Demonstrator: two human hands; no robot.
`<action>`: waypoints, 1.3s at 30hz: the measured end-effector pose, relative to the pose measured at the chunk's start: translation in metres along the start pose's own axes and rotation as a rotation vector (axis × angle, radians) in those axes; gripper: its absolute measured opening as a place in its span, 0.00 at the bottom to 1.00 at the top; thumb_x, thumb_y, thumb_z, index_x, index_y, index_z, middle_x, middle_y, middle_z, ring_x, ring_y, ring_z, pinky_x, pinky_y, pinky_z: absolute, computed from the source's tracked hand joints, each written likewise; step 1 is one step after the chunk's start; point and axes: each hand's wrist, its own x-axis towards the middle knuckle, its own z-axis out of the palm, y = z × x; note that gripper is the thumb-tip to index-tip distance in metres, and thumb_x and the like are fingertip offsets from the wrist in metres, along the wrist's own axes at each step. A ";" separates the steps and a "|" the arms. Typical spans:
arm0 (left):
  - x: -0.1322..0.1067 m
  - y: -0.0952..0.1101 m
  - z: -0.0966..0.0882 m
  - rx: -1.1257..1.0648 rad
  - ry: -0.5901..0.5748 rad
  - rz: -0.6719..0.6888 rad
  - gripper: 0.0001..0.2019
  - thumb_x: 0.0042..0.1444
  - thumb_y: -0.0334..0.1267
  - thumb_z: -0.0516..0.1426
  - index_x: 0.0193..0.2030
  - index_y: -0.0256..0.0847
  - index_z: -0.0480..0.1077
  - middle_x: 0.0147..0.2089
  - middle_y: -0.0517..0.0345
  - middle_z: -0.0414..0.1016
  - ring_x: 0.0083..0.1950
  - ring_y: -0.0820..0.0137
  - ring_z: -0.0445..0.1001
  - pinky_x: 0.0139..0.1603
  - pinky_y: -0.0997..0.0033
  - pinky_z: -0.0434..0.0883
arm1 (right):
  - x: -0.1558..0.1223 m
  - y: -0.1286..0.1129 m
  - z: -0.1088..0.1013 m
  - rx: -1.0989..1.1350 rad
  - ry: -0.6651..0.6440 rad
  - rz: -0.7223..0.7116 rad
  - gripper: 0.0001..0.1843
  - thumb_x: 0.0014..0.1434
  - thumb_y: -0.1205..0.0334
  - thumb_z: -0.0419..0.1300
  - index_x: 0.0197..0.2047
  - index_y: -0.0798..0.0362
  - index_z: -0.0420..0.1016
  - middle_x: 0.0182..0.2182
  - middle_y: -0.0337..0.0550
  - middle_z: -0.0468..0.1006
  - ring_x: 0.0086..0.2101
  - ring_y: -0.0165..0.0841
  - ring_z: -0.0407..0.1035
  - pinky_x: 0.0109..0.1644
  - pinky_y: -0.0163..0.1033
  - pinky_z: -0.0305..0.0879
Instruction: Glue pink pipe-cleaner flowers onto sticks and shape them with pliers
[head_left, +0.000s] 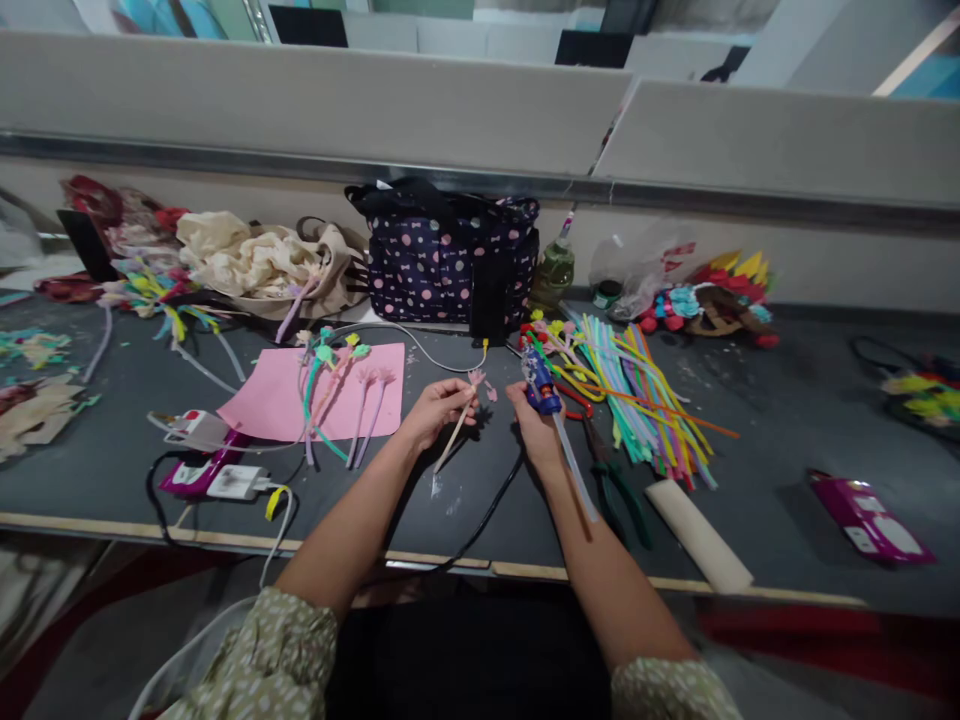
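My left hand (437, 407) pinches a thin stick with a small pink flower (475, 379) at its tip, held just above the dark table (780, 420). My right hand (534, 418) is wrapped round a blue hot glue gun (541, 385), with a clear glue stick (576, 468) poking out of its back toward me. The gun's nozzle points at the flower. A black cord (491, 510) runs from the gun over the table's front edge.
A pink paper sheet (281, 400) with finished stem flowers lies left. Several coloured pipe cleaners (645, 400) lie right, beside green-handled pliers (619, 495) and a cardboard tube (697, 535). A dotted bag (450, 255) stands behind. A power strip (214, 470) sits front left.
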 end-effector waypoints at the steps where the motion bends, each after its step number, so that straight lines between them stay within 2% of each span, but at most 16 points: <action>1: 0.001 0.000 -0.001 -0.015 0.003 0.000 0.17 0.45 0.44 0.68 0.35 0.33 0.72 0.30 0.57 0.75 0.28 0.75 0.74 0.33 0.72 0.77 | 0.000 0.000 0.000 0.001 -0.001 0.007 0.15 0.51 0.48 0.65 0.30 0.53 0.73 0.27 0.40 0.75 0.29 0.35 0.70 0.33 0.39 0.66; 8: 0.005 -0.003 -0.004 -0.073 0.002 -0.058 0.17 0.46 0.43 0.68 0.37 0.32 0.73 0.28 0.56 0.75 0.24 0.75 0.73 0.31 0.70 0.77 | -0.002 0.005 0.003 0.010 -0.042 -0.022 0.15 0.52 0.49 0.65 0.31 0.52 0.72 0.25 0.37 0.73 0.25 0.32 0.67 0.32 0.38 0.65; 16: 0.001 -0.002 0.004 -0.010 0.038 -0.118 0.12 0.45 0.39 0.66 0.30 0.34 0.71 0.21 0.60 0.72 0.18 0.77 0.69 0.26 0.73 0.75 | -0.003 0.008 0.003 -0.056 -0.117 -0.189 0.09 0.55 0.55 0.63 0.35 0.51 0.73 0.31 0.40 0.77 0.33 0.34 0.72 0.41 0.40 0.68; 26: 0.000 -0.004 0.007 0.087 0.031 -0.092 0.08 0.45 0.37 0.63 0.29 0.34 0.71 0.20 0.62 0.69 0.18 0.79 0.67 0.24 0.75 0.74 | -0.006 0.000 0.002 -0.041 -0.165 -0.153 0.08 0.56 0.55 0.63 0.35 0.50 0.72 0.33 0.41 0.79 0.35 0.35 0.74 0.43 0.42 0.70; 39: -0.003 -0.003 0.009 0.174 0.011 -0.064 0.06 0.42 0.34 0.62 0.25 0.35 0.70 0.20 0.62 0.68 0.19 0.79 0.65 0.25 0.73 0.74 | -0.003 -0.004 -0.006 -0.165 -0.254 -0.171 0.06 0.57 0.57 0.60 0.35 0.50 0.70 0.29 0.38 0.75 0.30 0.34 0.71 0.37 0.39 0.68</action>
